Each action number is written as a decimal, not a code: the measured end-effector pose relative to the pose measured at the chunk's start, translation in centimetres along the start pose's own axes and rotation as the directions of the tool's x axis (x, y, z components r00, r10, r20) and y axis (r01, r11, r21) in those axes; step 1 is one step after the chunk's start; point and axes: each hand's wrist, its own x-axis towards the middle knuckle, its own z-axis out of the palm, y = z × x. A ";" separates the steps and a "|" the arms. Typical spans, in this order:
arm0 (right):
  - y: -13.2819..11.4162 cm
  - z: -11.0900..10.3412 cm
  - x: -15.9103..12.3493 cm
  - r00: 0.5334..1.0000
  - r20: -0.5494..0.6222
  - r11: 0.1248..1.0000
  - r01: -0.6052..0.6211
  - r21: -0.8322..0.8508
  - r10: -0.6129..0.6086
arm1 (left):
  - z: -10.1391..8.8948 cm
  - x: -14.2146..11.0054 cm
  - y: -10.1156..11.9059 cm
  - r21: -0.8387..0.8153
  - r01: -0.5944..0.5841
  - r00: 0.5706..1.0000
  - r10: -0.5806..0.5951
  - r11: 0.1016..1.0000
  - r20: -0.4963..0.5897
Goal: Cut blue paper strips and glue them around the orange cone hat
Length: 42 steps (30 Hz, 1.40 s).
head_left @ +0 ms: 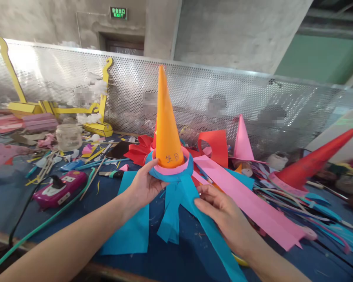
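An orange paper cone hat (168, 129) stands upright in front of me, with dark handwritten characters near its base. Around its foot run a pink band and a blue paper ring (172, 176). My left hand (148, 182) grips the ring's left side, thumb on top and fingers beneath. From the ring a long blue paper strip (206, 219) slants down to the lower right. My right hand (216, 203) pinches this strip close to the ring. A shorter blue piece (171, 219) hangs below the ring. A flat blue sheet (129, 231) lies under my left wrist.
A magenta power strip (60, 189) with a black cord sits at left, beside a teal tube (85, 188). A utility knife (111, 174) lies behind my left hand. Pink paper (253, 203), a red cone (320, 160) and a pink cone (242, 143) are right. A perforated metal screen (129, 90) stands behind.
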 end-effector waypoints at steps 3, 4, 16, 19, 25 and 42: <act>0.8 0.6 0.1 0.997 -0.045 0.996 0.067 -0.065 -0.070 | 0.1 -0.1 0.0 -0.010 0.001 1.000 -0.001 1.000 -0.002; 0.9 0.6 0.2 0.994 -0.050 0.991 0.090 -0.095 -0.095 | 0.1 -0.1 0.0 -0.006 0.002 1.000 -0.002 1.000 0.005; 0.6 0.8 1.1 0.992 0.016 0.976 0.122 -0.179 -0.121 | 0.2 -0.6 -0.3 0.071 0.069 0.998 -0.070 0.995 0.002; 0.6 1.1 1.0 0.996 0.016 0.981 0.094 -0.169 -0.093 | -0.1 -0.5 -0.4 0.073 0.082 0.996 -0.084 0.994 0.029; 0.6 1.6 0.9 0.985 -0.054 0.967 0.150 -0.206 -0.164 | -0.1 -0.9 -1.1 0.110 0.011 0.991 -0.025 0.994 0.134; 1.0 2.5 0.8 0.919 -0.061 0.845 0.330 -0.421 -0.389 | 1.9 -1.2 -3.3 0.220 0.052 0.996 -0.033 0.974 -0.086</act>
